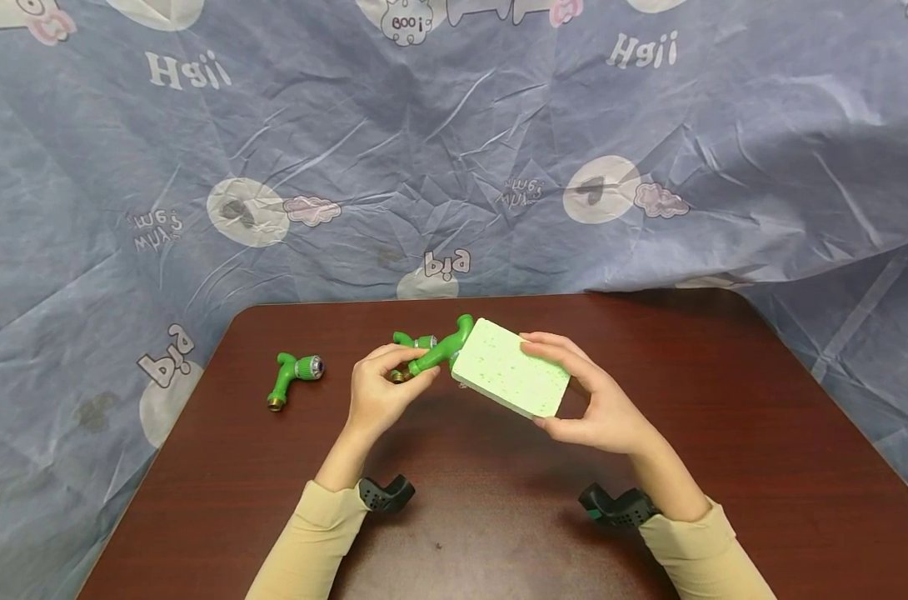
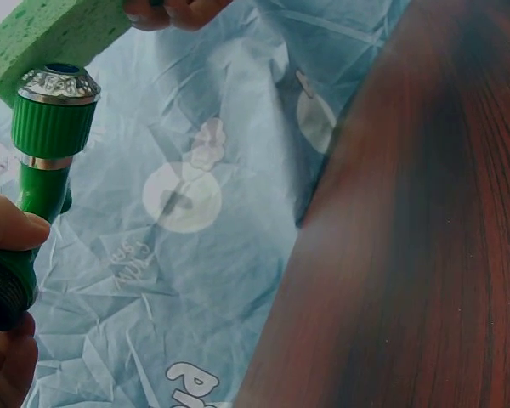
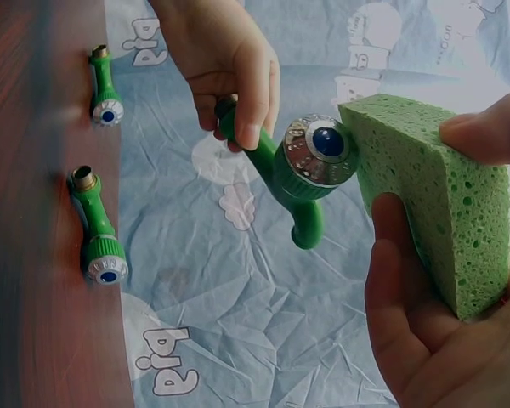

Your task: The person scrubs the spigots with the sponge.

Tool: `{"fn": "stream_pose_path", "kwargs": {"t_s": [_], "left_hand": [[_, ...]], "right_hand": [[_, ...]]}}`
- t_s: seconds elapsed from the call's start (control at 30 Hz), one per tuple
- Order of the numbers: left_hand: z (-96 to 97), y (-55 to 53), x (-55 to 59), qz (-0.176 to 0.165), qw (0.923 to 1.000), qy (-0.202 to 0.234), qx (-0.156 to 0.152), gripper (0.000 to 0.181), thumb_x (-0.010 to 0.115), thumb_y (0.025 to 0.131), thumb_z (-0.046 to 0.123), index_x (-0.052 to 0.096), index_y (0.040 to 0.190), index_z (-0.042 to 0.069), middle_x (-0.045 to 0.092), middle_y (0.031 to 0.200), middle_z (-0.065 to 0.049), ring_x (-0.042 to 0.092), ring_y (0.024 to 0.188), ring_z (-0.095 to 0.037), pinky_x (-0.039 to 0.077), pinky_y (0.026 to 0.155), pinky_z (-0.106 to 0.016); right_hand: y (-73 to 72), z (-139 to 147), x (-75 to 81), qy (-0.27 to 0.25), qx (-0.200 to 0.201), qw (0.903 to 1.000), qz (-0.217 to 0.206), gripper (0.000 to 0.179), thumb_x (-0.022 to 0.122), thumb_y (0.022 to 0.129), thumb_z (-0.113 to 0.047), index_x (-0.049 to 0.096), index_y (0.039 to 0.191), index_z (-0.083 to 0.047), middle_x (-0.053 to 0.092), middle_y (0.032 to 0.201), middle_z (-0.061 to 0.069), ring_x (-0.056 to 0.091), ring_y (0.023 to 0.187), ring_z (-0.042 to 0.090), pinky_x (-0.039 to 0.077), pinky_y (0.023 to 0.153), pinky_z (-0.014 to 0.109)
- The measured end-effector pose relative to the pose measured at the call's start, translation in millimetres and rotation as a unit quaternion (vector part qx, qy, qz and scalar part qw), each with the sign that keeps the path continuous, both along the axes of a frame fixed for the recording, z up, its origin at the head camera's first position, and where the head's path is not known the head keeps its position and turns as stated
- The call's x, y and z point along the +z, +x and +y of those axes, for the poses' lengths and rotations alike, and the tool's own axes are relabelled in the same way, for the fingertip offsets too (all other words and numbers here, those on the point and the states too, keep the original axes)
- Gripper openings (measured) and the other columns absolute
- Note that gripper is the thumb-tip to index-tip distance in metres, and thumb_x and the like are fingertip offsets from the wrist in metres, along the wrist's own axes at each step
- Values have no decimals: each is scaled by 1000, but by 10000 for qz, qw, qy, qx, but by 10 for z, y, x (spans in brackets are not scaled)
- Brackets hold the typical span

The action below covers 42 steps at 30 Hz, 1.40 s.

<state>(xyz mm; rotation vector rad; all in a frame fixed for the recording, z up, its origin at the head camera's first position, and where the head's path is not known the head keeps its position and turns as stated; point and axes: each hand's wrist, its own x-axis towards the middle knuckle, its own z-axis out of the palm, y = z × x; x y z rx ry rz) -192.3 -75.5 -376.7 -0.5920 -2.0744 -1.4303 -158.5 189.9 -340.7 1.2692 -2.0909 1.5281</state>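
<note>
Above the table, my left hand (image 1: 379, 392) pinches a green tap (image 1: 442, 352) near its threaded brass end. The tap has a ribbed green collar and a silver cap with a blue centre, seen in the right wrist view. My right hand (image 1: 600, 404) grips a light green porous sponge (image 1: 510, 369) by its edges, thumb on one side and fingers on the other. One end of the sponge is right beside the tap's silver cap; in the right wrist view (image 3: 412, 187) they look to touch, though I cannot tell for certain.
On the brown table (image 1: 724, 400), a second green tap (image 1: 292, 379) lies at the left. Another tap (image 1: 424, 341) lies behind my left hand, partly hidden. A blue patterned cloth (image 1: 394, 150) hangs behind the table's far edge. Each wrist wears a black band (image 1: 386, 494).
</note>
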Motion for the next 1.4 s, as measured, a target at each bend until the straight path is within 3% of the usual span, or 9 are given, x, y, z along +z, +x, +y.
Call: {"fn": "stream_pose_path", "kwargs": {"t_s": [0.3,0.47,0.63,0.83,1.13,1.2,1.3,1.4], "left_hand": [[-24,-3,16,111,9998,-101,-114,21,79,66,-7,72,85,-3,66,78,-13,55,60,-31,45,49,-27],[-21,7,27,148,9993,-302,-173,20,79,67,-4,73,86,-2,66,78,-12,56,59,-25,44,51,-19],[-15,3,24,209,9990,-328,-235,20,79,67,-4,72,85,-3,65,77,-12,55,58,-23,42,53,-15],[-25,-1,25,254,9991,-255,-224,20,78,67,-5,72,86,-4,65,77,-13,55,58,-23,43,52,-17],[-18,16,30,-39,9994,-294,-193,16,77,68,-5,72,83,-4,64,74,-12,54,57,-16,45,52,-18],[-23,0,12,-23,9994,-276,-210,16,77,68,-5,71,83,-4,64,73,-12,54,57,-15,48,51,-23],[-52,-91,-108,-3,9995,-220,-229,17,78,68,-3,72,84,-2,64,73,-9,54,57,-12,49,49,-31],[-83,-181,-228,-45,9996,-154,-231,18,79,68,-1,73,85,2,64,74,-4,54,57,-10,49,50,-27]], "right_hand": [[-130,94,-210,-264,-127,9994,-209,77,70,59,21,43,130,11,34,137,31,41,121,26,45,81,22],[-162,95,-277,-313,-75,9993,-207,78,72,61,18,43,133,9,34,139,27,41,118,27,45,80,24],[-159,98,-268,-323,-153,9992,-189,78,71,60,19,43,132,9,34,139,27,41,120,26,44,81,23],[-117,112,-155,-423,-301,9983,-279,76,67,59,26,41,130,15,31,135,36,44,115,22,46,78,21],[-56,81,-59,-323,-79,9993,-153,72,66,60,21,43,127,16,34,132,38,40,123,26,42,84,24],[-57,81,-55,-264,9,9996,-126,72,67,60,21,43,127,16,34,132,37,38,125,27,41,85,24],[-59,99,-40,-209,78,9997,-78,72,67,60,20,44,127,15,35,133,35,37,126,28,41,86,25],[-60,133,-26,-245,39,9997,-56,72,66,60,20,44,128,15,36,133,35,38,125,27,41,86,25]]}}
